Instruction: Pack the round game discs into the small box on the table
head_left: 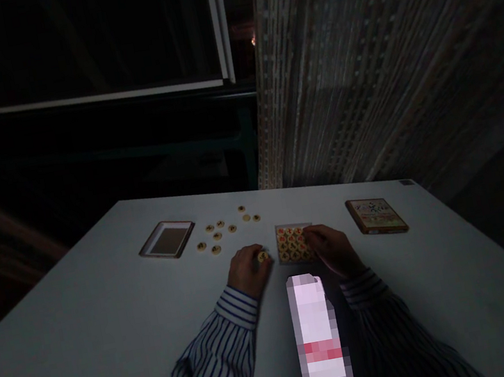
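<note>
Round wooden game pieces with red and dark characters fill rows in a shallow tray [299,261] near the middle of the white table. My left hand [248,271] is just left of the tray, its fingers closed around a round piece [263,257] with a dark mark. My right hand [335,248] reaches over the tray's right edge with fingers pressed together at the pieces; whether it grips one is hidden. Several loose pieces [217,236] lie on the table farther left, one of them without a visible character [246,218].
An open box lid or tray [169,240] lies at the left of the table [107,305]. A printed box [376,216] sits at the right. A bright, pixelated phone-like object [315,327] is between my forearms. String curtains hang behind the far edge.
</note>
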The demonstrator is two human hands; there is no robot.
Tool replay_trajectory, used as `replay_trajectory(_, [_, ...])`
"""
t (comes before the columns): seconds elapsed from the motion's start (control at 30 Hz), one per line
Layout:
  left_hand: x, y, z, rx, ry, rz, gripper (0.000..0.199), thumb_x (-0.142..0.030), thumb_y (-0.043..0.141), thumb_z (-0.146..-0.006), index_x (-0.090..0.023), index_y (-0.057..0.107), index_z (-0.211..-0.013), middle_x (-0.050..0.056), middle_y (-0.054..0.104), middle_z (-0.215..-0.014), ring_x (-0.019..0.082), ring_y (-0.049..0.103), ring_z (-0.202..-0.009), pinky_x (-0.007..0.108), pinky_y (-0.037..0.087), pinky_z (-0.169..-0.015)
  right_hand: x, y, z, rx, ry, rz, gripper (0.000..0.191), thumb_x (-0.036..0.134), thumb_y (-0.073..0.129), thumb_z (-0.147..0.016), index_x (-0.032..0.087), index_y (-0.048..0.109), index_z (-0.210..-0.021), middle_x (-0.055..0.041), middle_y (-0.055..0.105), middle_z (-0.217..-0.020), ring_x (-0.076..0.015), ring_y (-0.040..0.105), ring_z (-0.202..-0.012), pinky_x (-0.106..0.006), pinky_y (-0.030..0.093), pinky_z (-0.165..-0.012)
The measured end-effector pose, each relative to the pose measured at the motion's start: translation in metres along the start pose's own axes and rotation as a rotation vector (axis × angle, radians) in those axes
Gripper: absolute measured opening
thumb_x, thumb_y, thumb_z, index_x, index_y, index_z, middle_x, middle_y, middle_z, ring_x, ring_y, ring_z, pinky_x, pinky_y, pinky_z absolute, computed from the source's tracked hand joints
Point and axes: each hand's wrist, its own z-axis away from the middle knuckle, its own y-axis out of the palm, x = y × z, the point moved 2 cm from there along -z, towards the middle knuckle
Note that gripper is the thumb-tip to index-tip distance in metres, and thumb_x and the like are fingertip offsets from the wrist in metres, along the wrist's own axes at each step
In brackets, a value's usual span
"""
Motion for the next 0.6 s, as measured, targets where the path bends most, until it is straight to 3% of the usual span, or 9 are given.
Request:
replay_trajectory(0.37, [-0.015,0.020,-0.025,-0.042,-0.069,0.112,0.031,-0.033,0.058,-0.075,-0.017,0.055,-0.102,0.005,0.061,-0.084,0.018,0.058,-0.080,0.034,0.048,-0.077,-0.002,-0.002,0.010,-0.155,-0.052,0.115,0.024,0.026,0.043,-0.084,0.018,0.064,-0.089,-0.0077,0.069,-0.085,-0.0174,0.063,-0.078,-0.030,0.051,-0.071])
replay_trajectory(0.6, [-0.010,0.030,-0.025,-0.114,-0.065,0.130,0.032,-0.031,0.058,-0.076,-0.016,0.054,-0.104,0.006,0.060,-0.086,0.017,0.057,-0.082,0.033,0.047,-0.078,-0.004,-0.001,0.013,-0.154,-0.054,0.171,0.024,0.024,0.042,-0.084,0.018,0.065,-0.090,-0.0078,0.069,-0.086,-0.0180,0.063,-0.080,-0.031,0.050,-0.074])
